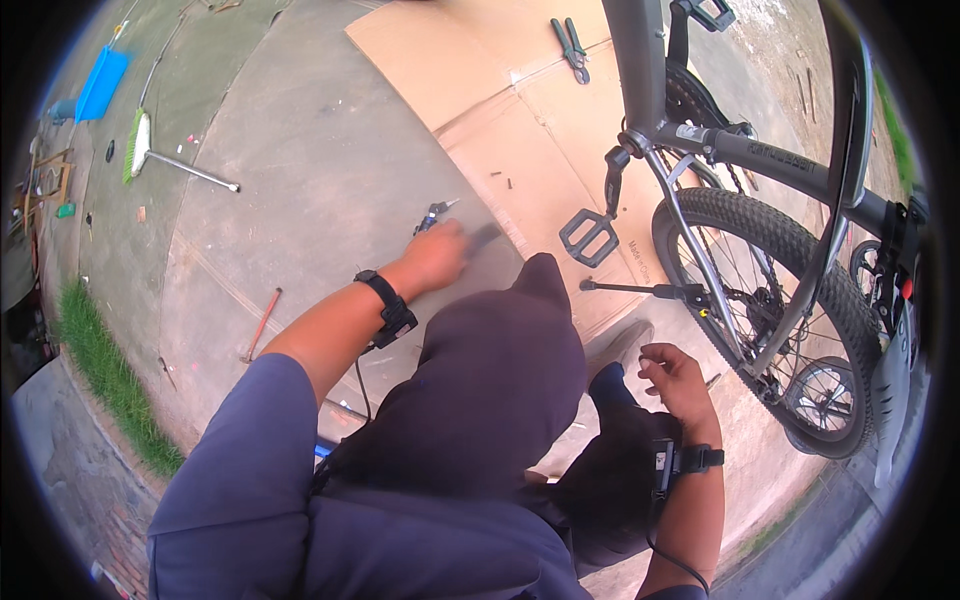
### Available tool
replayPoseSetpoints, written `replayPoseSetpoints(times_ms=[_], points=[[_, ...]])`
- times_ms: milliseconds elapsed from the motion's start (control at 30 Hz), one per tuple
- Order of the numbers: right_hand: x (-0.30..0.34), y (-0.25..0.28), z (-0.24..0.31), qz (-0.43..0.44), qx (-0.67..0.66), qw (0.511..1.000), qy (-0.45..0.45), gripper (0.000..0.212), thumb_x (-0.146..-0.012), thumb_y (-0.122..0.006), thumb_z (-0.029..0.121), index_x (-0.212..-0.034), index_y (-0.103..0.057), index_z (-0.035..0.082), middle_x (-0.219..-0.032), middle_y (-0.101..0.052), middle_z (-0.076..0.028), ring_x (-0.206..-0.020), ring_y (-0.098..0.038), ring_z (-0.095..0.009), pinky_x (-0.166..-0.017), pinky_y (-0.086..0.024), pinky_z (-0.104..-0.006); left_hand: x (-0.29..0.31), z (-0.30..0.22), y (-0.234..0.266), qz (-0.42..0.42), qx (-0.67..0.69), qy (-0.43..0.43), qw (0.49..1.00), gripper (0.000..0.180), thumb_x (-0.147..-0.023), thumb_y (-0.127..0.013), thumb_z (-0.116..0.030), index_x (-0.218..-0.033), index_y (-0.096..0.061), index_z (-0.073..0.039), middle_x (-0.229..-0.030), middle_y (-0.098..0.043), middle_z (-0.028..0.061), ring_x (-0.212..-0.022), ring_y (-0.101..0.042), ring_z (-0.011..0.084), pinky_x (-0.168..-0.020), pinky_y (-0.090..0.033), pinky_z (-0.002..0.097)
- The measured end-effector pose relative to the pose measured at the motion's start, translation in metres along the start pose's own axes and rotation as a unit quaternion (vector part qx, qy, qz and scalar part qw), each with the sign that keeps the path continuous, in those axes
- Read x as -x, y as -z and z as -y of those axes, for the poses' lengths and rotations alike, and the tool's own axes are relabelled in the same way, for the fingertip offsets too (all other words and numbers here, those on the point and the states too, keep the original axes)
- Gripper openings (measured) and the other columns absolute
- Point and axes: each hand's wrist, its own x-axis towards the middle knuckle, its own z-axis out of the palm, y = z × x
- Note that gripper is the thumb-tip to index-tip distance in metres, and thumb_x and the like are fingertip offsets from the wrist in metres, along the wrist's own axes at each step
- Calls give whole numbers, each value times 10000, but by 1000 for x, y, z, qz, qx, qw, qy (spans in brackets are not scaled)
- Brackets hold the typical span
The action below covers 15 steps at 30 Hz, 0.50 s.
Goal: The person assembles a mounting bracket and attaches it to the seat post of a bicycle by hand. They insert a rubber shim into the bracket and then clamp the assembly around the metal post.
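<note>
My left hand (437, 258) reaches low over the concrete, just beside the cardboard's edge. A small dark tool with blue parts and a silver tip (434, 215) lies right at its far side. The fingers are blurred and partly hidden, so whether they grip that tool is unclear. My right hand (677, 380) hovers by my right knee and shoe, thumb and fingers curled together; anything between them is too small to make out. Near it, a grey bicycle (725, 145) stands at the right, its kickstand (640, 289) and flat pedal (590, 237) over the cardboard (470, 60).
Green-handled cutters (570, 50) and a couple of small screws (509, 183) lie on the cardboard. At left are a red-handled hammer (262, 325), a green-and-white broom (140, 150) and a blue dustpan (101, 84). The bicycle's rear wheel (765, 210) borders my right side.
</note>
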Motion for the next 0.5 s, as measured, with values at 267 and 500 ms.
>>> replayPoseSetpoints(times_ms=[267,500], points=[[10,7,10,16,32,999,12,289,-936,-719,124,-1198,-681,8,-1005,-740,-90,-859,-683,-154,-760,-567,-298,-64,-16,-23,79,-47,-6,996,357,-909,-648,-184,-1243,-675,-59,-1538,-420,181,-1323,-495,377,-1089,-425,476],[-7,4,-9,13,15,999,47,279,-920,-741,110,-1180,-694,18,-1046,-744,-126,-923,-731,-194,-808,-568,-308,-85,-12,-37,83,-59,6,995,328,-901,-604,-121,-1209,-682,-42,-1549,-408,196,-1326,-495,377,-1076,-437,479]])
